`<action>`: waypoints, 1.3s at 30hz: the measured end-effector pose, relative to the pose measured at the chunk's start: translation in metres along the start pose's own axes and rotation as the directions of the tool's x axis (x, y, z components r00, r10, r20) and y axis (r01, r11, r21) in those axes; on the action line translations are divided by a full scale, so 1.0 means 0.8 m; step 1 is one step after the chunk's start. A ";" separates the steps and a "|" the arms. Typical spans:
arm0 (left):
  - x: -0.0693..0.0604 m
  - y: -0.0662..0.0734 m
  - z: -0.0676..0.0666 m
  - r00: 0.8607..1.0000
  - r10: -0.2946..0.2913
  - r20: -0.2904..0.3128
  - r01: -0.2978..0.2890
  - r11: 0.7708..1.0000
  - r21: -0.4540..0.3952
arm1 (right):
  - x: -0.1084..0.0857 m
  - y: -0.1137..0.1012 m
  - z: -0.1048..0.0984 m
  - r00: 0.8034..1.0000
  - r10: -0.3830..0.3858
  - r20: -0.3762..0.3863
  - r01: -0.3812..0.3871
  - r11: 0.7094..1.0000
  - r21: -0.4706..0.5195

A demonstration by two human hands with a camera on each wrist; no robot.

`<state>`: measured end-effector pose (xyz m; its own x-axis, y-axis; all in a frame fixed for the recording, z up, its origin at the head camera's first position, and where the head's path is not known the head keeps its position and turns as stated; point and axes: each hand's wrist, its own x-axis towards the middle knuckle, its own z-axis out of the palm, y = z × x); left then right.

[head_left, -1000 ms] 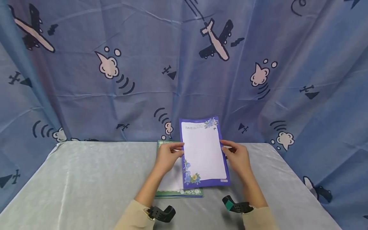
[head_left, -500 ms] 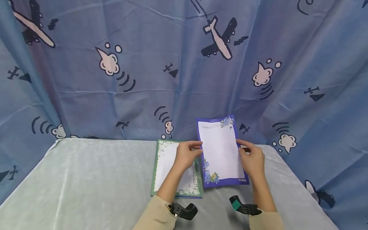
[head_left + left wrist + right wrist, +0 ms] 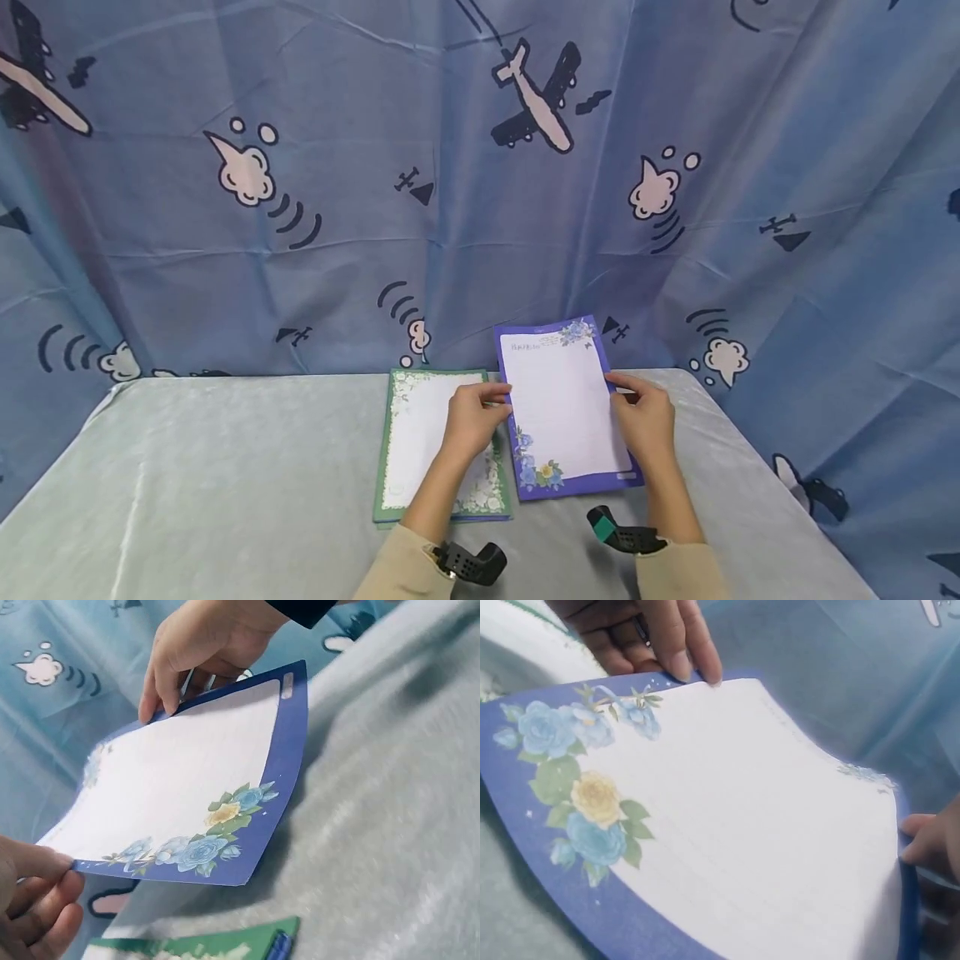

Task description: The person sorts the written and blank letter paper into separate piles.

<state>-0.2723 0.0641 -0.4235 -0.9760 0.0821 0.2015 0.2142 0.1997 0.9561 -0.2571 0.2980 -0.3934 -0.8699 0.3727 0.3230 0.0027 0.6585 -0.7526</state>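
Between both hands is a sheet of purple-bordered paper (image 3: 566,408) with blue and yellow flowers printed at its corners. My left hand (image 3: 471,417) pinches its left edge between thumb and fingers. On the opposite edge my right hand (image 3: 647,417) pinches it too. The wrist views show the purple-bordered paper (image 3: 187,765) bowed and raised off the table, with a shadow beneath. To its left lies a stack of green-bordered paper (image 3: 423,417) with white flowers, partly covered by my left forearm. A blue edge shows under the top sheet.
A light grey cloth covers the table (image 3: 247,467). Behind its far edge hangs a blue curtain (image 3: 337,183) with airplane and cloud prints. Black straps with devices (image 3: 472,564) sit on both wrists.
Both hands have carried the purple-bordered paper rightward off the green-bordered stack, which is now largely uncovered. In the last half second the view has shifted, and the paper stays beside the stack.
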 end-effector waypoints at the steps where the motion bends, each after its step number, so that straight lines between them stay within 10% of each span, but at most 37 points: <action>1: 0.000 -0.002 0.001 1.000 -0.003 -0.001 0.003 1.000 0.018 | 0.000 0.003 0.003 1.000 0.006 0.009 -0.005 1.000 -0.006; 20: -0.008 -0.027 0.017 1.000 0.006 0.007 -0.008 0.931 0.365 | -0.011 0.040 0.034 0.996 0.009 0.088 -0.003 0.997 -0.076; 39: -0.009 -0.034 0.022 1.000 0.019 -0.017 -0.009 0.895 0.445 | -0.020 0.047 0.053 0.992 0.123 0.028 -0.112 0.961 -0.253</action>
<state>-0.2704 0.0753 -0.4548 -0.9724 0.0692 0.2230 0.2178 0.6127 0.7597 -0.2638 0.2889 -0.4512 -0.8767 0.4321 0.2115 0.2248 0.7566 -0.6140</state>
